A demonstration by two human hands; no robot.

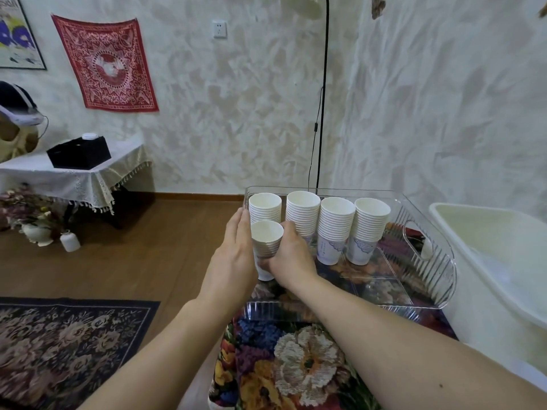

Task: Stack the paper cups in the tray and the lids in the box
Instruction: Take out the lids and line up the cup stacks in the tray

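A clear plastic tray [426, 273] sits on a floral cloth. Along its far side stand several tall stacks of white paper cups [337, 229]. A shorter stack of cups [267, 239] stands at the tray's near left corner, in front of the leftmost tall stack [265, 207]. My left hand [233, 255] presses flat against its left side, fingers extended. My right hand [291, 255] wraps around its right side and lower part. Both hands grip this short stack between them. A white box [485, 247] stands to the right of the tray; no lids show in it.
A floral cloth [296, 359] covers the table under the tray. A black lamp pole [322, 99] rises behind the tray. At the left stand a low table with a black box [78, 152], dried flowers and white vases on the wooden floor, and a dark rug [59, 344].
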